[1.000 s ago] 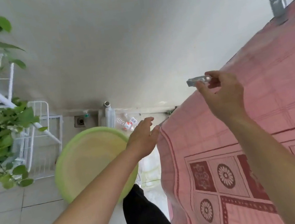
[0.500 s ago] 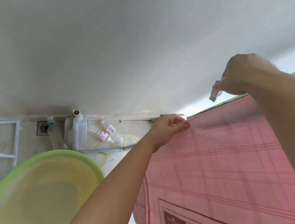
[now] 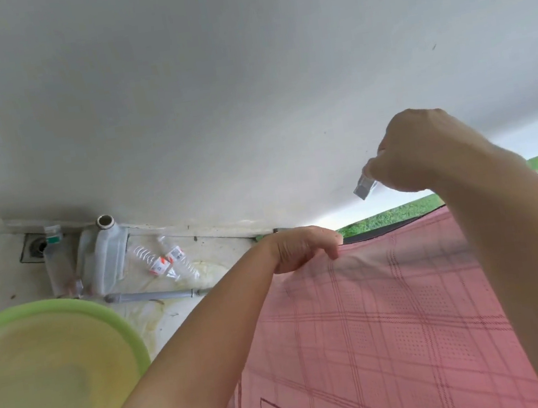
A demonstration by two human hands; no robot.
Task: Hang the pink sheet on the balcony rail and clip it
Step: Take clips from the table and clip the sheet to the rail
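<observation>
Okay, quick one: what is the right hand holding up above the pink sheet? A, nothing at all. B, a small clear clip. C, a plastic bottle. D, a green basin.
B: the right hand pinches a small clear clip just above the top edge of the pink sheet, not yet on it, while the left hand grips that edge.
</observation>
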